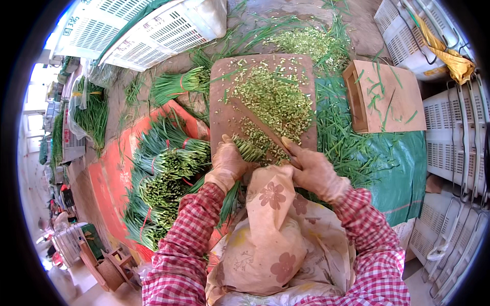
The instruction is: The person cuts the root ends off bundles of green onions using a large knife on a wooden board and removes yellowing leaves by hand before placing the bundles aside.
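Note:
My gloved left hand (227, 160) is closed around a bundle of garlic chives (248, 149), its pale cut ends pointing right over the near edge of the chopping board (219, 120). The leaves of that bundle hang down below my wrist. In my gloved right hand (314, 171) is the handle of a long knife (260, 125). Its blade slants up and left across the board, just beyond the bundle's ends. Chopped stem pieces (275, 99) lie heaped over much of the board. Whether the blade touches the bundle, I cannot tell.
Tied chive bundles (168, 178) are stacked on a red sheet (109, 178) to the left. Another bundle (181, 82) lies beyond them. Loose leaves (339, 137) cover a green sheet (400, 163) on the right, near a wooden stool (390, 97). White plastic crates (163, 33) stand around.

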The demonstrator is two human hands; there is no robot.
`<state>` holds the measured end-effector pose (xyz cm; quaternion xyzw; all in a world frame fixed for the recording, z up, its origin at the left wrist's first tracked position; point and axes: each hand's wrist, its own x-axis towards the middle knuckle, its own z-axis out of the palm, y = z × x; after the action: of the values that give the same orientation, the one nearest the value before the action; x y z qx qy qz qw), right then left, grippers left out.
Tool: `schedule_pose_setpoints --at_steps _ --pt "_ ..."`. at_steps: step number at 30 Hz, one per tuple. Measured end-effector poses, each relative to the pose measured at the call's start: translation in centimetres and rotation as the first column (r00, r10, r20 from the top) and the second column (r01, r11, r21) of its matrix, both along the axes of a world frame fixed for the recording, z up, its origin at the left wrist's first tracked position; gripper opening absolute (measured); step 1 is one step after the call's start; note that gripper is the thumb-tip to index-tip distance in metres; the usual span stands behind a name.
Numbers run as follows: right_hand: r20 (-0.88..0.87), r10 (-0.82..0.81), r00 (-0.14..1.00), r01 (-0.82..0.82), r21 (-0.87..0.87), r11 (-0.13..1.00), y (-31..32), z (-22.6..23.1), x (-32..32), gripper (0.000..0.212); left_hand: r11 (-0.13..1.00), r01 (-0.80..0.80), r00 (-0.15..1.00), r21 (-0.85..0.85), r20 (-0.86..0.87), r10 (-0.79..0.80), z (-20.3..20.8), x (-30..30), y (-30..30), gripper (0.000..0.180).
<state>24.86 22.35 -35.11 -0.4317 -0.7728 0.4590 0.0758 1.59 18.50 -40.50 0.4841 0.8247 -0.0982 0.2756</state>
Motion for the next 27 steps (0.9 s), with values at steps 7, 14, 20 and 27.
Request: schedule_pose_setpoints --at_steps 7,14,20,27 --pt "0.246 -0.021 0.969 -0.069 0.351 0.934 -2.1 1.4 1.7 0.012 0.998 -0.054 0.996 0.029 -0.075 0.056 -0.9 1.7 0.6 0.075" --pt "0.306 0.030 0.951 -0.156 0.394 0.906 -3.7 -0.7 2.1 0.009 0.988 -0.045 0.995 0.148 -0.082 0.058 -0.8 1.8 0.6 0.055" --pt "0.299 0.083 0.951 -0.208 0.414 0.886 -3.8 -1.7 2.1 0.004 0.983 -0.036 0.995 0.178 -0.080 0.051 -1.2 1.5 0.3 0.056" --pt "0.384 0.203 0.901 -0.332 0.307 0.892 -3.1 -0.8 1.2 0.006 0.983 -0.037 0.999 0.180 -0.025 0.042 -1.3 1.5 0.5 0.055"
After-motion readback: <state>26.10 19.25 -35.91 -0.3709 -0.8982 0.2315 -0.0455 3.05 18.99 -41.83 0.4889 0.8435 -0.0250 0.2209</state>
